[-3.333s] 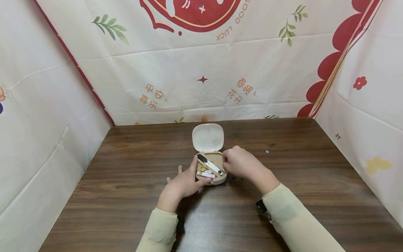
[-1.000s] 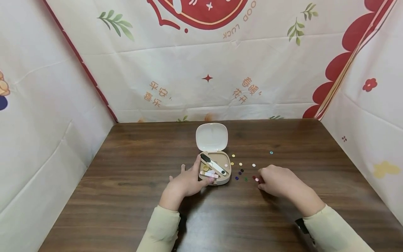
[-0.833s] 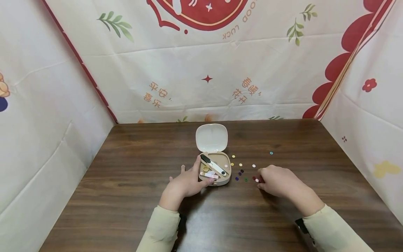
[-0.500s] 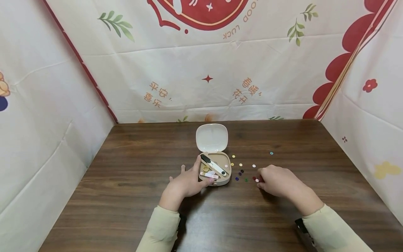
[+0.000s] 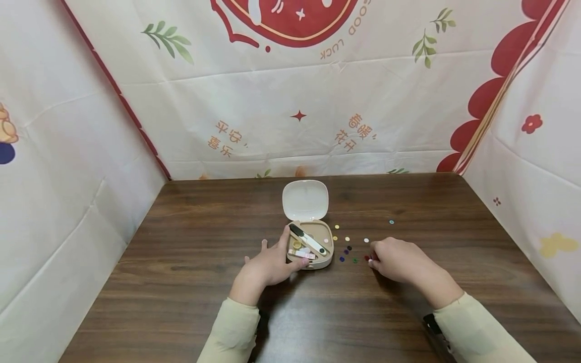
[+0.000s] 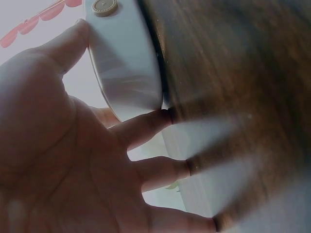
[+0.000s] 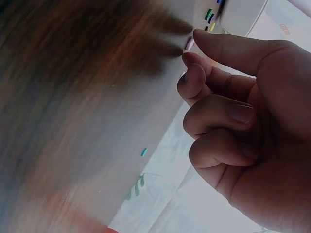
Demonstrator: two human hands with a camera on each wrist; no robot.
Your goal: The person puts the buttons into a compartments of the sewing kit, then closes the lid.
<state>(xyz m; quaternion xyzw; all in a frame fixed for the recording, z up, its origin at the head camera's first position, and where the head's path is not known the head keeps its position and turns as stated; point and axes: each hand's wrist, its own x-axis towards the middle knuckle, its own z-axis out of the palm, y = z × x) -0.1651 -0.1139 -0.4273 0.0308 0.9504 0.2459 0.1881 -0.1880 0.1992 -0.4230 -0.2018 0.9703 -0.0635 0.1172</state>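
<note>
A beige-and-white sewing case (image 5: 321, 264) stands with its white lid (image 5: 305, 200) raised. Inside lie black-and-white thread snips (image 5: 309, 239), a gold ring (image 5: 297, 245), a pink-and-white strip (image 5: 303, 254) and a pale button (image 5: 326, 241). My left hand (image 5: 259, 275) rests against the case's left side, fingers spread, thumb at its front by the round catch (image 6: 104, 6). To the right, my right hand (image 5: 401, 259) has thumb and index fingertips on a small pale pink button (image 7: 189, 44) on the table; its other fingers are curled. A dark red button (image 5: 366, 257) lies beside it.
Between case and right hand several loose buttons are scattered, among them a yellow button (image 5: 337, 227), a white button (image 5: 366, 240), a blue button (image 5: 342, 259) and a green button (image 5: 355, 260). A light blue button (image 5: 391, 222) lies farther back. Printed cloth (image 5: 290, 91) surrounds the table.
My right hand has gone from the case's right side to the buttons farther right, and has stayed nearly still for the last second. The left hand keeps its place on the case.
</note>
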